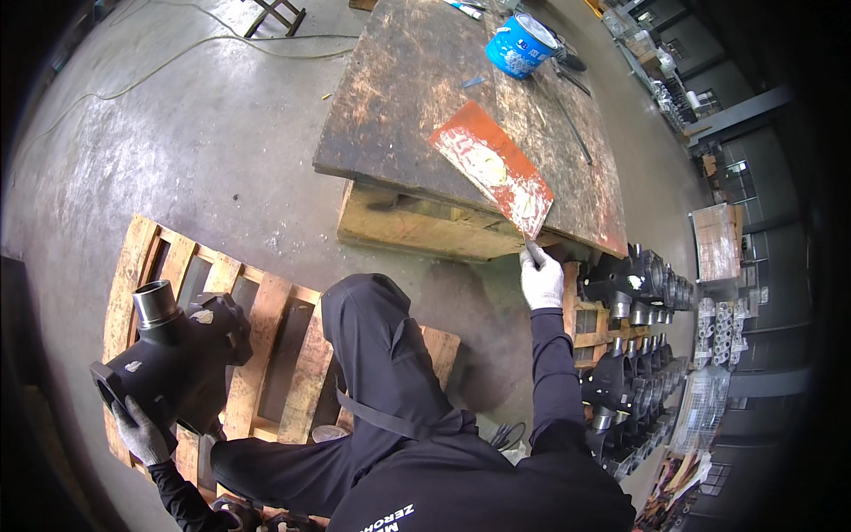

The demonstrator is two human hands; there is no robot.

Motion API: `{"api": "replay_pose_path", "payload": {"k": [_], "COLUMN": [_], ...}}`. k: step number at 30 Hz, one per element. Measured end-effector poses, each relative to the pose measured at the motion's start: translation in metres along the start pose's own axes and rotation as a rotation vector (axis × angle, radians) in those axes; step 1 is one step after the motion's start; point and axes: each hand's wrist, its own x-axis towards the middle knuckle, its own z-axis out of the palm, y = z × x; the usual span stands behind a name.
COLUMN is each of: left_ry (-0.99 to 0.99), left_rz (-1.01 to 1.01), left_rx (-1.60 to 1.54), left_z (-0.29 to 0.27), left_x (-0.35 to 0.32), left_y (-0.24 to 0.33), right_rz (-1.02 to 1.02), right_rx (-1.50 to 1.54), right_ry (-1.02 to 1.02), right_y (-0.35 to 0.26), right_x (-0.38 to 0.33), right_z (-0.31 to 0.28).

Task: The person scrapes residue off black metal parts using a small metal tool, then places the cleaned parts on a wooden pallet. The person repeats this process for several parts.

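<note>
The worn wooden desk [390, 97] supports a red board [496, 142], smeared white, and a blue bucket [512, 55]. The gloved right hand [542, 280] is closed on a thin tool [531, 249] at the board's near corner. The gloved left hand [142, 434] contacts a black casting [182, 363] above a pallet [306, 390]; its grip cannot be determined. Grey floor [204, 115] surrounds the desk.
</note>
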Motion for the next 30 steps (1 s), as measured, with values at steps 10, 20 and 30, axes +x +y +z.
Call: {"api": "replay_pose_path", "payload": {"k": [10,20,30], "left_ry": [-0.027,0.121,0.066], "left_rz": [-0.037,0.173,-0.002], "left_rx": [0.006,0.050,0.176], "left_z": [-0.004,-0.002,-0.015], "left_x": [0.002,0.002,-0.003], "left_y": [0.013,0.027,0.075], "right_rz": [-0.047,0.288,0.029], "right_rx": [-0.014,1.226,0.905], "right_ry": [0.074,-0.481,-1.457], "right_y": [0.005,-0.096,-0.285], "right_x": [0.007,-0.039,-0.235], "right_z": [0.011,0.011,0.197]}}
